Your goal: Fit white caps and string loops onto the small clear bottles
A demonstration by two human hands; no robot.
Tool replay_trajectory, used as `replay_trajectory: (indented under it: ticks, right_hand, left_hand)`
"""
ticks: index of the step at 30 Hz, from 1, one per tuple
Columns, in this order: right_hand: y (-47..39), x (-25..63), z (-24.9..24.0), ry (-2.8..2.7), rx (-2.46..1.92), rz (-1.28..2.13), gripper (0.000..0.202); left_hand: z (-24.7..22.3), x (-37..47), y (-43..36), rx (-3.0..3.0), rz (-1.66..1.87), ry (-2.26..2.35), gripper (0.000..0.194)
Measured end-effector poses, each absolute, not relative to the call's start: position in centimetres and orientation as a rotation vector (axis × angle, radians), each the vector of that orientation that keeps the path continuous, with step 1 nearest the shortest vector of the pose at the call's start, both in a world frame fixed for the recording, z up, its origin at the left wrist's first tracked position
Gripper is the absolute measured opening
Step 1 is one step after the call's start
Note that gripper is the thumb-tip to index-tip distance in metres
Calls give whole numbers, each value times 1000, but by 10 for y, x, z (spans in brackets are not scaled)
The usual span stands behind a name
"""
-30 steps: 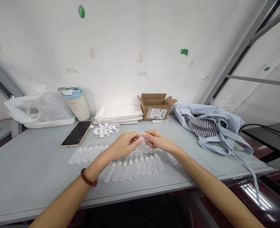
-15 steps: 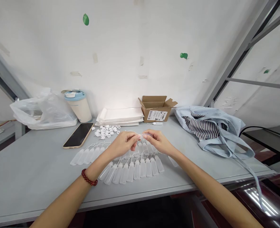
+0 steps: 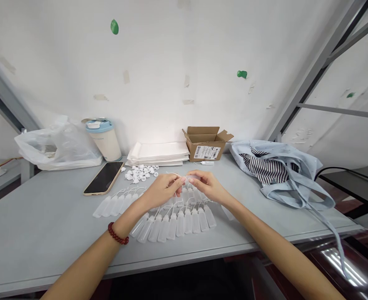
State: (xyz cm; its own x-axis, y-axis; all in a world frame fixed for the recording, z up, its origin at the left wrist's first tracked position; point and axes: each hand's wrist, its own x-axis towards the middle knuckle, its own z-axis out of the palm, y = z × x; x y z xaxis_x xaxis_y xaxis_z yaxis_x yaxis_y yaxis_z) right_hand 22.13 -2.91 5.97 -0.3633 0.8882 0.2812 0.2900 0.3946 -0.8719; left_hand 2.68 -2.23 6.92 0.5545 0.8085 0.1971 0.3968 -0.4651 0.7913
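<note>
Above the rows of bottles my two hands meet fingertip to fingertip. My left hand is closed in a pinch on a white bottle cap, mostly hidden by the fingers, with a thin pale strip showing above them. In the closed fingers of my right hand is a small translucent plastic bottle, largely covered. Below lie several similar plastic bottles in a row, each with a thin white strip at its neck. More bottles lie to the left, and others are partly hidden behind my hands.
Loose white caps lie in a pile behind my left hand, beside a phone. Along the wall stand a plastic bag, a lidded cup, a white stack and a cardboard box. A blue cloth bag lies right.
My hands stay nearly in place, with small finger movements at the held bottle. The pale strip above my left fingers shows more plainly now. The bottles on the table have not moved.
</note>
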Motion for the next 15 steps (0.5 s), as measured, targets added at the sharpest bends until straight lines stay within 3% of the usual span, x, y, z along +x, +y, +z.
replay_trajectory:
  ticks: [6,15]
  right_hand:
    - [-29,223,59,-1852,-1005,1012,38]
    - [-24,225,59,-1625,-981,1364,45]
  left_hand:
    - [70,31,-25,2119,743,991,46]
    - [49,34,-19,2880,1025,1029,35]
